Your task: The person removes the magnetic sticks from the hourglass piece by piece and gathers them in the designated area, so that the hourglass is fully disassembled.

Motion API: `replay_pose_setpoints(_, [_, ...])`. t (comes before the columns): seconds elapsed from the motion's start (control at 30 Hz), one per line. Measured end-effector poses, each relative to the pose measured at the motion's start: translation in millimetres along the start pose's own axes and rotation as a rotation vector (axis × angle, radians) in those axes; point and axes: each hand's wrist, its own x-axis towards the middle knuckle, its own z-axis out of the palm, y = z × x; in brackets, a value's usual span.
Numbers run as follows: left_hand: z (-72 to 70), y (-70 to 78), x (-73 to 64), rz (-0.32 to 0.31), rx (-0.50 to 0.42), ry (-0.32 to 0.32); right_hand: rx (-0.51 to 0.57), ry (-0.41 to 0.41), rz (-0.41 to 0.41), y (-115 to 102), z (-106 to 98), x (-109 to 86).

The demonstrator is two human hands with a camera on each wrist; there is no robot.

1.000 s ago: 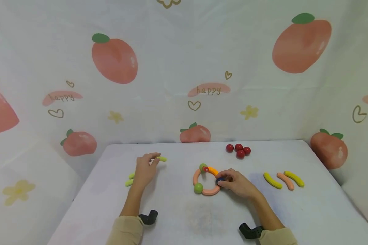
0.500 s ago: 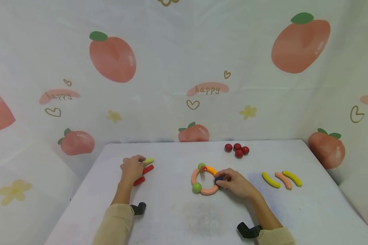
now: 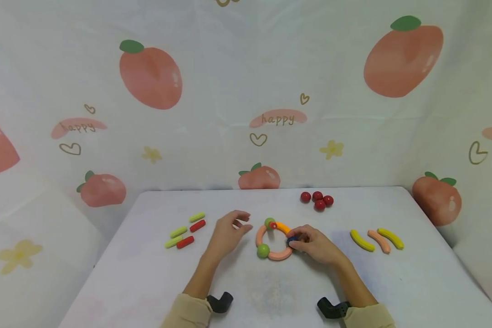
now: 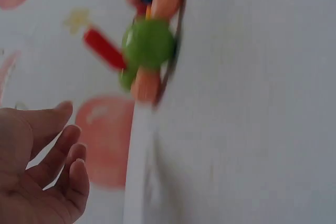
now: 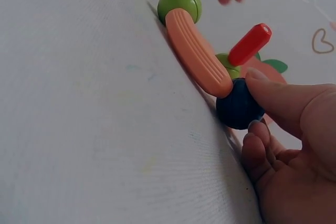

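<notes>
A ring of curved rods and balls lies flat on the table. My right hand (image 3: 315, 246) pinches its blue ball (image 5: 236, 109) between thumb and fingers. From that ball a salmon curved rod (image 5: 195, 53) runs to the near green ball (image 3: 263, 251). An orange curved rod (image 3: 282, 227) leads from the right hand towards the far green ball (image 3: 268, 222), where a short red rod (image 5: 251, 44) sticks up. My left hand (image 3: 227, 234) hovers just left of the ring, fingers loosely bent and holding nothing. Another salmon rod (image 3: 260, 234) forms the ring's left side.
Several short straight rods lie at left, among them a yellow-green rod (image 3: 197, 217) and a red rod (image 3: 185, 242). Several red balls (image 3: 320, 205) sit at the back. Right of the hands are two yellow curved rods (image 3: 361, 241) and one salmon curved rod (image 3: 379, 241).
My left hand set a yellow-green rod down by the others at left, let go, and moved right towards the ring. My right hand stays on the blue ball.
</notes>
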Motion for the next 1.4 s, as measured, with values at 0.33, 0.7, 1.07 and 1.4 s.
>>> replay_pose_setpoints(0.33, [52.9,10.7,2.7,0.004,-0.063,-0.130,0.007,-0.034,0.007,5.1,8.8,-2.5])
replay_pose_setpoints(0.7, [46.8,22.3,6.6,0.022,0.025,-0.142,-0.005,-0.004,0.015,-0.8,7.1,-1.1])
replay_pose_setpoints(1.07, [-38.1,-12.0,8.2,-0.056,0.055,0.139,-0.016,0.009,0.036,-0.9,2.0,-1.8])
replay_pose_setpoints(1.4, [-120.3,-78.7,6.9,-0.369,0.185,0.202,-0.017,0.022,0.051,-0.3,0.8,0.4])
